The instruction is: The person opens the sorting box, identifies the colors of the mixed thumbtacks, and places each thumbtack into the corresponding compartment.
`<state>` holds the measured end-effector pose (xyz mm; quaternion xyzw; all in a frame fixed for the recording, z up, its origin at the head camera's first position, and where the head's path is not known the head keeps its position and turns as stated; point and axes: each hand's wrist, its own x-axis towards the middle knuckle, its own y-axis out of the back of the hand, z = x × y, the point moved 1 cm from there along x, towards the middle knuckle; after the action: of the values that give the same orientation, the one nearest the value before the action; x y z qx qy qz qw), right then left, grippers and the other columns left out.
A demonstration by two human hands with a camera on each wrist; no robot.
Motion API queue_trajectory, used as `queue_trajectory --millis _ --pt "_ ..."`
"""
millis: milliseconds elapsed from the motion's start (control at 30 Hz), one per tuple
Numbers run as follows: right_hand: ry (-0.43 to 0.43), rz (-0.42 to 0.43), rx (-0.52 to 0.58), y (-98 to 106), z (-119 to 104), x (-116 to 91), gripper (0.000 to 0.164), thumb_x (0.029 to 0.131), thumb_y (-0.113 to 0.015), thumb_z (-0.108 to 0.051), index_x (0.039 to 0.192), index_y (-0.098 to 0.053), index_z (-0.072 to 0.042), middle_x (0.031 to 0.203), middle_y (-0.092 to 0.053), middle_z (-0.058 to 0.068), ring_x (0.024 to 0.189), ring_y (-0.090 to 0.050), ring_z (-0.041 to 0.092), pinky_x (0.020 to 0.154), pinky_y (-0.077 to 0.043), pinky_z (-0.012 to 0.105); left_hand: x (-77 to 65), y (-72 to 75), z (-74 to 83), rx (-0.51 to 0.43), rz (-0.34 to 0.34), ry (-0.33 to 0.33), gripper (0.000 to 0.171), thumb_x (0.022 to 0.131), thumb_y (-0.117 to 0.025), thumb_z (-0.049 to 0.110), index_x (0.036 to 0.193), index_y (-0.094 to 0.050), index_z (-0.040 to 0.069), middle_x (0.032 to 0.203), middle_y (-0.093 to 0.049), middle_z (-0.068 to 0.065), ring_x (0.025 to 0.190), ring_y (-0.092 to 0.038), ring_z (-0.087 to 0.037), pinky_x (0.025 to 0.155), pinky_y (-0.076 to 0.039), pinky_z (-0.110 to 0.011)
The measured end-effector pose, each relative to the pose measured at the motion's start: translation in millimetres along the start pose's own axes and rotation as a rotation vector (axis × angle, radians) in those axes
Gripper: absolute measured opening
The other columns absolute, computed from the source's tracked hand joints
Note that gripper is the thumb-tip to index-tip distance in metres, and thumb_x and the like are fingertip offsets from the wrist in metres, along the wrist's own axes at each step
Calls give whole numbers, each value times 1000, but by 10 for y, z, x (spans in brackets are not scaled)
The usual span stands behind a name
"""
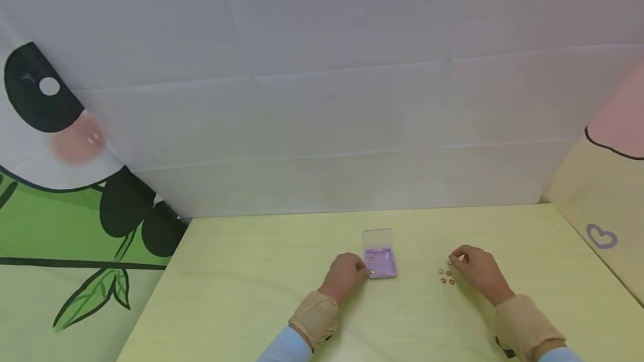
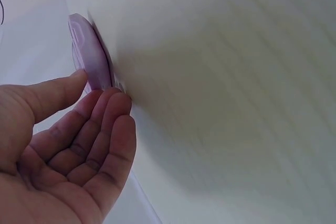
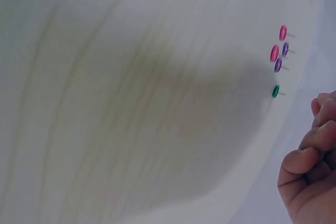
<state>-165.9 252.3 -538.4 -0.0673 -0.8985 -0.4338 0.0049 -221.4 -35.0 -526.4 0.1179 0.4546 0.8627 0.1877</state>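
Near the middle of the table lies a small purple plastic box (image 1: 383, 263), its clear lid (image 1: 378, 237) raised at the back. Two small tacks (image 1: 373, 271) sit in its left part. My left hand (image 1: 345, 277) holds the box by its near left side, thumb (image 2: 73, 85) on one face and curled fingers by the other. To the right, several thumbtacks lie with pins up: pink (image 3: 283, 33), purple (image 3: 278, 65) and green (image 3: 275, 92). My right hand (image 1: 478, 272) is just above the farthest tack, thumb and index close together; whether they pinch anything is too small to tell.
The pale yellow table (image 1: 241, 289) ends at a white cloth wall (image 1: 322, 116) behind. A printed cartoon panel (image 1: 70, 183) stands at the left, and another panel (image 1: 593, 200) with a purple heart lines the right edge.
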Motion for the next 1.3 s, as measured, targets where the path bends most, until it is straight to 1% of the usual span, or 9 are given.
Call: queue_trajectory --millis 233,567,867,1033,1200,1300 --pt "-2 4 -5 44 68 -16 23 92 -57 -11 95 -67 9 70 -63 11 58 -45 16 53 -39 33 -14 20 18 0 -1 8 15 83 -69 11 80 -75 -4 78 -75 -15 67 -61 -20 66 -56 -38" --pt "-22 -16 -41 -31 123 27 20 90 -58 -10 94 -68 8 75 -67 15 62 -50 19 57 -43 37 -9 17 0 -2 -8 0 16 83 -69 11 80 -75 -4 79 -76 -15 68 -63 -21 67 -57 -38" --pt "-31 -36 -70 -36 78 28 21 90 -56 -11 94 -67 6 78 -69 17 65 -52 21 59 -45 40 -2 11 -13 -2 -4 -7 16 83 -70 12 80 -75 -2 79 -76 -14 69 -63 -20 67 -57 -37" --pt "-49 -54 -77 -59 60 26 20 90 -55 -11 94 -66 6 75 -67 14 62 -51 20 57 -44 38 -15 23 -3 1 3 -12 15 82 -70 11 79 -75 -3 78 -76 -14 68 -62 -20 66 -56 -37" --pt "-73 -80 -77 -80 45 11 20 91 -54 -11 94 -65 5 72 -65 11 60 -49 19 55 -42 35 -29 20 -1 3 -5 -3 16 82 -70 12 79 -75 -3 77 -75 -14 67 -61 -19 66 -56 -36" --pt "-72 -80 -78 -77 26 1 19 91 -54 -11 93 -65 5 71 -65 10 59 -48 18 54 -41 35 -39 24 5 -2 -8 2 16 83 -70 12 79 -75 -3 77 -75 -14 67 -61 -19 66 -56 -36"
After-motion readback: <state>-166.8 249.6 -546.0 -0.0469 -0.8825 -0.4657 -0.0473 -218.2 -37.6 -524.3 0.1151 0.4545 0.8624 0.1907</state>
